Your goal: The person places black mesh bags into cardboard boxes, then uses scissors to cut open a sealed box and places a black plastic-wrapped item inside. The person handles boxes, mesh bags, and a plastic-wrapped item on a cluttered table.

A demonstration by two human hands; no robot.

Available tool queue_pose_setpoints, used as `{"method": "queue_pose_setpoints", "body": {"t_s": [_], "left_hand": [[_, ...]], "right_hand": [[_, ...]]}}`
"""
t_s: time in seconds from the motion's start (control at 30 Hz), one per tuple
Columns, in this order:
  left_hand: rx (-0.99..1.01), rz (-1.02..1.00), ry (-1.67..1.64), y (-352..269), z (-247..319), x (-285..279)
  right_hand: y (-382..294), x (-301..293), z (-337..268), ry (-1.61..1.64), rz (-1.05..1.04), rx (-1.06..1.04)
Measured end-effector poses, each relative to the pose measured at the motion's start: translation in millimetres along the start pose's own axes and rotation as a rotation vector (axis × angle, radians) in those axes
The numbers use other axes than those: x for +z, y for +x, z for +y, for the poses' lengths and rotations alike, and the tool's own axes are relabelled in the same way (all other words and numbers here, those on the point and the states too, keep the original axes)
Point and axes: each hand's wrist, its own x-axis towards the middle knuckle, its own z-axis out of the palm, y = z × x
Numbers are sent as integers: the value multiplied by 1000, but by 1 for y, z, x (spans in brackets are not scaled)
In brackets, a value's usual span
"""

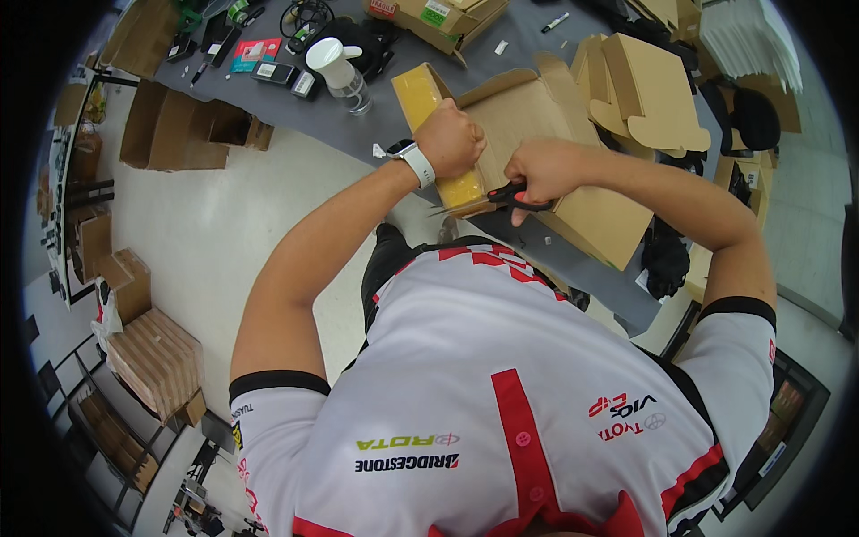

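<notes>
A cardboard box (520, 111) stands open before me at the table edge, its flaps raised. Yellow packing tape (415, 94) covers its left side. My left hand (451, 139), with a watch (408, 153) on the wrist, is curled over the top of that taped side and grips it; its fingertips are partly hidden. In my right hand (547, 171) are scissors (498, 195) with black and red handles. Their blades point left across the near end of the taped side, and I cannot tell whether they touch it.
Left of the box on the grey table (268, 114) stands a clear spray bottle (342, 77) with a white head. Small boxes (275, 72) and cables lie beyond it. Another carton (439, 23) sits at the back, folded cardboard (647, 94) to the right. An open carton (174, 127) is at left.
</notes>
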Motion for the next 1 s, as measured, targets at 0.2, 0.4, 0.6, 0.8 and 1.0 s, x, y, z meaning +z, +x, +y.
{"method": "queue_pose_setpoints", "body": {"t_s": [0.2,0.4,0.6,0.8,1.0], "left_hand": [[-117,-15,-83,2,-15,-19],[-279,150,-258,5,-10,-46],[-498,138,-309,-14,21,-53],[-575,158,-178,-46,64,-60],[-556,218,-207,-54,83,-58]], "right_hand": [[-62,-44,34,-160,-21,185],[-54,-16,72,57,143,382],[4,48,83,385,526,400],[77,70,119,525,1004,630],[128,34,182,802,1029,824]]}}
